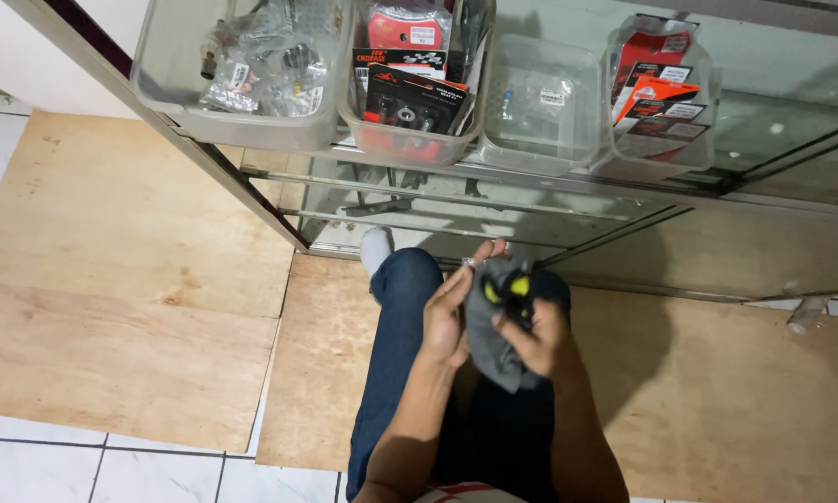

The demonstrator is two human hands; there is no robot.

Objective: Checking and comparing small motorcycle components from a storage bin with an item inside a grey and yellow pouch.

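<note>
My left hand (449, 315) and my right hand (537, 337) meet over my lap and together hold a small dark part with yellow spots (510, 287) wrapped in a grey cloth (490, 346). The left fingers pinch the part's upper edge, where something small and shiny shows. The right hand grips the cloth and part from the right side. My jeans-clad leg (393, 354) and white sock (375, 250) stretch toward a glass display case.
A glass display case (493, 200) stands in front with several clear plastic bins on top: bagged metal parts (263, 65), red-and-black packaged parts (408, 88), a nearly bare bin (542, 107), and red packets (656, 88). Plywood sheets (121, 279) cover the tiled floor.
</note>
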